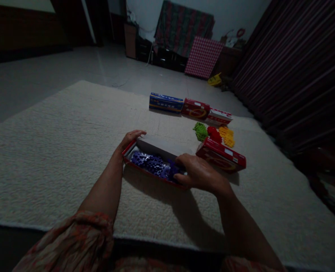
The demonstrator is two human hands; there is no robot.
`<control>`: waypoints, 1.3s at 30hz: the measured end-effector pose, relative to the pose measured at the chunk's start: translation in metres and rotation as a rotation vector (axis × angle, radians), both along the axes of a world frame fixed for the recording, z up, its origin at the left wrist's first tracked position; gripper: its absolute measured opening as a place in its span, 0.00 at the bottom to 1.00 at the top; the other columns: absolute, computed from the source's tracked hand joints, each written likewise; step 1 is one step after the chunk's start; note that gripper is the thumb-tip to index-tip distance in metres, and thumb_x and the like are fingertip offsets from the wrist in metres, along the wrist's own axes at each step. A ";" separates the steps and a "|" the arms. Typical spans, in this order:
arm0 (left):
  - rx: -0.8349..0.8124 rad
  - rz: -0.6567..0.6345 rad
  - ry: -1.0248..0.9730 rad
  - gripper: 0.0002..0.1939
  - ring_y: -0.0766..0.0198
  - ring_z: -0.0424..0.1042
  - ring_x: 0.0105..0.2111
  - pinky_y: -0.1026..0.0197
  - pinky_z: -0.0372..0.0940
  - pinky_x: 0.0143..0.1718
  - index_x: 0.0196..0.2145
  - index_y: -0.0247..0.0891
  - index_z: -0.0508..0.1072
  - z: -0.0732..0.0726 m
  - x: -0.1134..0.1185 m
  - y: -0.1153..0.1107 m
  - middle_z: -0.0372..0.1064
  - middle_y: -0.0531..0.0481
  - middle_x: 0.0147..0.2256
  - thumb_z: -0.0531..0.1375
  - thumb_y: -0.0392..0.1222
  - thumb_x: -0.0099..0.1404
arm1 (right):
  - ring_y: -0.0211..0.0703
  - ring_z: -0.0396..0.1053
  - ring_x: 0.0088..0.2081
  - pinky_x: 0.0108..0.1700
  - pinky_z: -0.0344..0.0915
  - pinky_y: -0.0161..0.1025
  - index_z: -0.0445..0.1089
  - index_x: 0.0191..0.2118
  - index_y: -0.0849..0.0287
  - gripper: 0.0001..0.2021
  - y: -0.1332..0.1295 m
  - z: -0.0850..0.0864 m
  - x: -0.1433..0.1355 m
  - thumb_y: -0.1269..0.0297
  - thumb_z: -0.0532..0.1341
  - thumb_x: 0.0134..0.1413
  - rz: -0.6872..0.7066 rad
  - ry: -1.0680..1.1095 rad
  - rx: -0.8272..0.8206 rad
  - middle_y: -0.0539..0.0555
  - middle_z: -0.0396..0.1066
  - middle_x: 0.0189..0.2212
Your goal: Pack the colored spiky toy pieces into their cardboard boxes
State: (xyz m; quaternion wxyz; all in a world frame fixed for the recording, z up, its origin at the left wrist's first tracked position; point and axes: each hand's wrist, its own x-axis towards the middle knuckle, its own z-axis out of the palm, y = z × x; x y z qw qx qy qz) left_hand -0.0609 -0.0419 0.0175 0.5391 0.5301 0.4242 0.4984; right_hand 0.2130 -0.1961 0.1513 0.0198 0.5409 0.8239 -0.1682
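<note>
The left hand (128, 140), fingers extended, rests against a long, open red cardboard box (156, 149) holding purple plastic pieces (152, 164). The right hand (198, 170) dips inside, fingers and thumb slightly parted, its grip unclear.

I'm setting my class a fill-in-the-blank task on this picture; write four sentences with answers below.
1. While the left hand is at one end of the open box, the fingers of the ____ hand reach inside.
2. Between the green pile and the yellow pile lies a ____ pile.
3. The back row has ____ boxes.
4. The leftmost box there is ____.

Missing words: right; red; three; blue.
</note>
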 end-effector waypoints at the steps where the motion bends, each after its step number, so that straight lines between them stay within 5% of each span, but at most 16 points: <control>1: 0.004 0.002 0.013 0.16 0.41 0.71 0.46 0.49 0.67 0.45 0.32 0.39 0.83 0.000 0.000 0.000 0.77 0.41 0.35 0.67 0.53 0.53 | 0.50 0.73 0.42 0.40 0.64 0.40 0.72 0.45 0.59 0.12 0.000 -0.002 -0.002 0.63 0.65 0.55 -0.001 -0.018 -0.013 0.60 0.76 0.43; 17: 0.062 0.028 0.092 0.17 0.40 0.72 0.47 0.48 0.65 0.49 0.32 0.39 0.83 -0.003 -0.001 0.006 0.78 0.40 0.40 0.65 0.55 0.54 | 0.51 0.74 0.45 0.41 0.64 0.39 0.73 0.48 0.59 0.14 0.005 -0.014 -0.011 0.62 0.65 0.56 0.000 -0.067 -0.070 0.60 0.77 0.45; 24: -0.053 -0.006 -0.026 0.20 0.47 0.74 0.39 0.52 0.67 0.40 0.39 0.38 0.82 -0.007 -0.002 0.002 0.78 0.42 0.37 0.67 0.54 0.54 | 0.49 0.73 0.46 0.45 0.65 0.40 0.73 0.46 0.57 0.12 0.008 -0.032 -0.005 0.68 0.64 0.55 0.071 0.005 -0.043 0.58 0.76 0.46; 29: -0.047 -0.062 -0.240 0.23 0.57 0.73 0.32 0.56 0.67 0.36 0.47 0.36 0.79 0.001 -0.001 -0.008 0.76 0.46 0.35 0.65 0.51 0.57 | 0.49 0.72 0.46 0.48 0.67 0.43 0.71 0.48 0.59 0.12 0.005 -0.026 0.007 0.66 0.63 0.58 0.073 0.130 0.034 0.59 0.74 0.46; 34: 0.021 -0.015 -0.388 0.20 0.54 0.74 0.44 0.56 0.69 0.43 0.47 0.36 0.76 0.009 0.001 -0.013 0.75 0.42 0.47 0.64 0.49 0.60 | 0.51 0.72 0.45 0.50 0.68 0.47 0.70 0.47 0.60 0.10 0.015 -0.025 0.024 0.64 0.58 0.62 -0.133 0.305 0.409 0.61 0.73 0.43; 39: 0.000 0.029 -0.373 0.26 0.48 0.73 0.51 0.51 0.69 0.49 0.51 0.36 0.71 0.011 0.001 -0.009 0.74 0.36 0.52 0.66 0.51 0.57 | 0.60 0.58 0.64 0.63 0.59 0.57 0.60 0.62 0.63 0.27 0.030 -0.062 0.037 0.58 0.59 0.59 -0.482 0.395 0.678 0.69 0.62 0.61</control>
